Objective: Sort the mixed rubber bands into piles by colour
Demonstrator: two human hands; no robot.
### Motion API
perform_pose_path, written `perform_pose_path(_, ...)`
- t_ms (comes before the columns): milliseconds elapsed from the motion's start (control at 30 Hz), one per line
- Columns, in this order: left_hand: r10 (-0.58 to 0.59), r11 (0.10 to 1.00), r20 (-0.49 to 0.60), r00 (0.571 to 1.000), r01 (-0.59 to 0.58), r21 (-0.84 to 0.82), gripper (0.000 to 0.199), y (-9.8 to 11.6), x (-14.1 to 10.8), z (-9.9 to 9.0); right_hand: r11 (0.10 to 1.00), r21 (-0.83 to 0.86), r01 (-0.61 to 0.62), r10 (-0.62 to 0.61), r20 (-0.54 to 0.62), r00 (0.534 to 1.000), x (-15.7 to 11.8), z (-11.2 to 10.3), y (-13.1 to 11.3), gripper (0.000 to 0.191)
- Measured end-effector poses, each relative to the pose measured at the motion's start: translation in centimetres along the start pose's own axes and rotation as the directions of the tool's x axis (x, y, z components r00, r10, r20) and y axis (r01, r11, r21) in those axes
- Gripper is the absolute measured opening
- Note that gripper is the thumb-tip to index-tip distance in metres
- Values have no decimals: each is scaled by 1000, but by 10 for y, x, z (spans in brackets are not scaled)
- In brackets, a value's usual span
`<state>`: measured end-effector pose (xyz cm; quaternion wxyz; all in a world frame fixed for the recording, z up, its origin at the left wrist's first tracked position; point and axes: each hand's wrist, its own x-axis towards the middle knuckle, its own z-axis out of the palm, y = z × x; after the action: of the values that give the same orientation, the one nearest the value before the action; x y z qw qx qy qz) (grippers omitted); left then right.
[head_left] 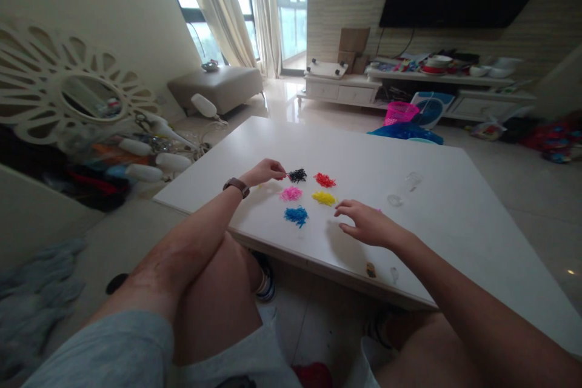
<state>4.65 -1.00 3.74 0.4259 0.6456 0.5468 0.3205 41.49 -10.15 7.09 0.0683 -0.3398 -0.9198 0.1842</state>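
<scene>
Small loose bits lie in piles by colour on the white table (254, 218): black (298, 176), red (324, 180), pink (291, 194), yellow (324, 197) and blue (296, 216). My left hand (266, 171), with a watch on its wrist, is closed in a pinch just left of the black pile. A tiny reddish bit shows at its fingertips, too small to name. To the right of the yellow pile, my right hand (364, 222) hovers palm down over the table, fingers apart and holding nothing.
Clear plastic pieces (413, 180) and a round clear item (395, 200) are on the table's right part. A small brown object (371, 270) and another clear piece (394, 274) sit by the near edge. Beyond the table are a blue bag (404, 132) and a pink basket (401, 111).
</scene>
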Motion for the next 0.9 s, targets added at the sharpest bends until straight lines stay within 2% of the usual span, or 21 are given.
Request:
perform_pose_path(233, 136, 991, 202, 970, -134, -25, 18, 41, -3, 61, 999, -21, -38, 36, -90, 995, 6, -5, -13, 30)
perform_pose_path(367, 215, 977, 283, 935, -207, -58, 16, 55, -6, 85, 1000, -1, -17, 16, -133, 991, 7, -7, -14, 31)
perform_pose_path(533, 243, 970, 317, 917, -225, -94, 26, 61, -9, 98, 997, 55, 46, -37, -163, 986, 6, -3, -8, 36)
perform_pose_path(700, 255, 966, 344, 904, -221, -135, 22, 65, -13, 102, 994, 77, 80, -66, -166, 984, 6, -1, -7, 37)
perform_pose_path(900, 219, 941, 296, 930, -121, -316, 30, 71, -18, 109, 996, 72, 59, -41, -230, 972, 8, -1, -10, 35)
